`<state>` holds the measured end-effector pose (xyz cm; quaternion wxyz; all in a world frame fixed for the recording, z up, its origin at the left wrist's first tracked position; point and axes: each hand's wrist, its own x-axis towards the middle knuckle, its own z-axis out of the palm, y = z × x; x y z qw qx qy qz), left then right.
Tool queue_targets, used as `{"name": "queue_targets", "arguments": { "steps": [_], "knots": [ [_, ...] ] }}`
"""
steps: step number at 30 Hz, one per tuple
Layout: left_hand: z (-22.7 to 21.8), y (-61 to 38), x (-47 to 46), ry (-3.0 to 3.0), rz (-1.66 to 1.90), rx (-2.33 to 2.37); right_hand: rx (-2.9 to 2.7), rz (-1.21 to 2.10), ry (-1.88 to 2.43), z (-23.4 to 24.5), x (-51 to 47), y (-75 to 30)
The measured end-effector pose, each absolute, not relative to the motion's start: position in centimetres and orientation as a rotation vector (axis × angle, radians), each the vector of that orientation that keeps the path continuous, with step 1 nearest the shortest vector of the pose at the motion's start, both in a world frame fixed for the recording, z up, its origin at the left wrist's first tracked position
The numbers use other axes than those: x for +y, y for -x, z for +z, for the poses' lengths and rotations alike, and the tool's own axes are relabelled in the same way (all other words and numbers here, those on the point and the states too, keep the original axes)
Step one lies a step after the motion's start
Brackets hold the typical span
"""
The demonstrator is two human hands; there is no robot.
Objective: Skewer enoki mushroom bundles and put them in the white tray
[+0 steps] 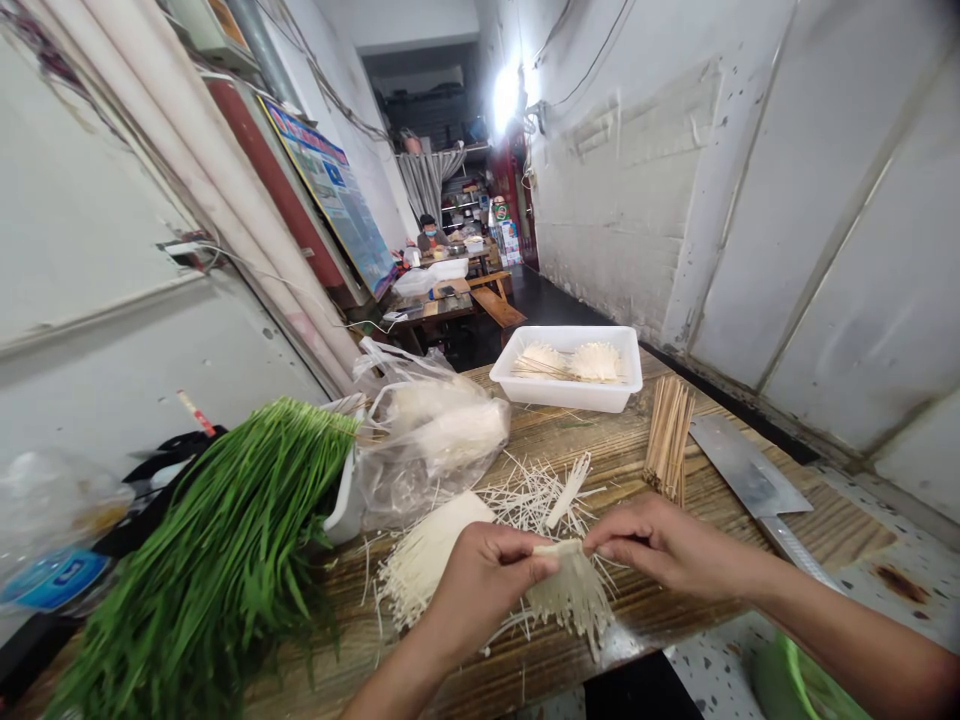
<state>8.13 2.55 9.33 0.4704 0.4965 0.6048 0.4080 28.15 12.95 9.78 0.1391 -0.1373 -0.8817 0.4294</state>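
A flat bunch of enoki mushrooms (571, 590) hangs in a fringe over the wooden table, its top edge pinched between both hands. My left hand (491, 575) is closed, thumb and fingers on the left end. My right hand (660, 545) is closed too, its fingertips pinching the right end. Just left of the held bunch lies a larger pile of enoki (424, 560), partly hidden by my left hand. Loose enoki strands (534, 495) are scattered behind the hands. Beyond my right hand rests a bundle of wooden skewers (669, 435).
A white plastic box (566, 395) holds skewered enoki at the back. A cleaver (750, 475) lies at right. Garlic chives (225, 540) heap up at left, beside a clear plastic bag (431, 440). A green bucket (787, 680) stands below. A person (430, 235) sits far back.
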Motion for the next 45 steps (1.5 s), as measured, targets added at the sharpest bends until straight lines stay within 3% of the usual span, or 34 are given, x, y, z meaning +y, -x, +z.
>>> {"name": "queue_targets", "arguments": {
  "steps": [14, 28, 45],
  "knots": [
    [9.7, -9.0, 1.9, -1.520, 1.302, 1.699, -2.247, 1.185, 0.462, 7.5, 11.4, -29.1],
    [9.5, -9.6, 1.9, -1.239, 1.179, 1.394, -2.241, 1.194, 0.650, 7.1, 10.6, -29.3],
    [8.3, -9.9, 2.2, -1.014, 1.147, 1.259, -2.347, 1.128, 0.593, 7.7, 10.5, -29.6]
  ]
}}
